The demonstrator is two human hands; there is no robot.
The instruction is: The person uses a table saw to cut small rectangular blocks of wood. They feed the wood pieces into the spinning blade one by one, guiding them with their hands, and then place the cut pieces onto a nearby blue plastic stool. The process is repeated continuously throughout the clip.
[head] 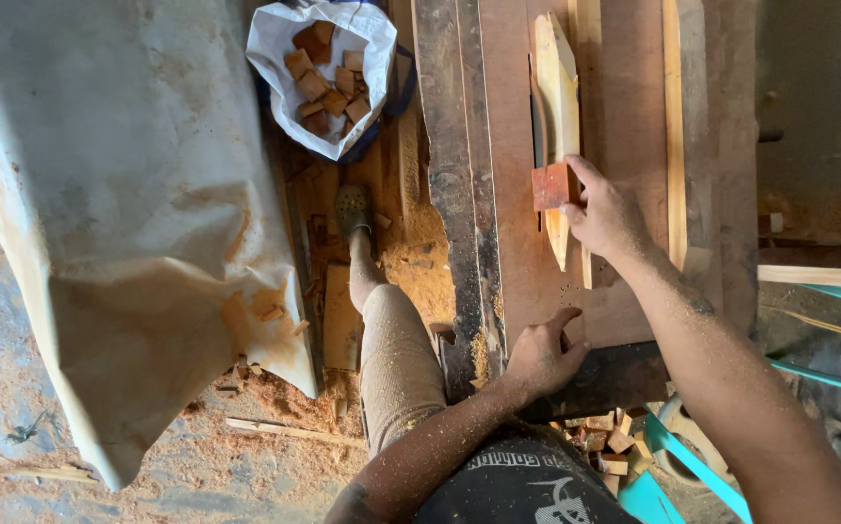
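My right hand (607, 215) grips a small reddish wooden block (551, 186) and holds it against the pale wooden guard (557, 87) that stands over the slot of a saw table (624, 116). My left hand (542, 357) rests flat on the near edge of the table, fingers spread, holding nothing. Sawdust coats both forearms.
A white sack (325, 68) with several reddish wood blocks stands on the floor at the far left of the table. A large pale sack (120, 213) lies to the left. My leg and shoe (353, 209) stand in sawdust. Wood offcuts (605, 437) and a turquoise chair (828, 330) sit at right.
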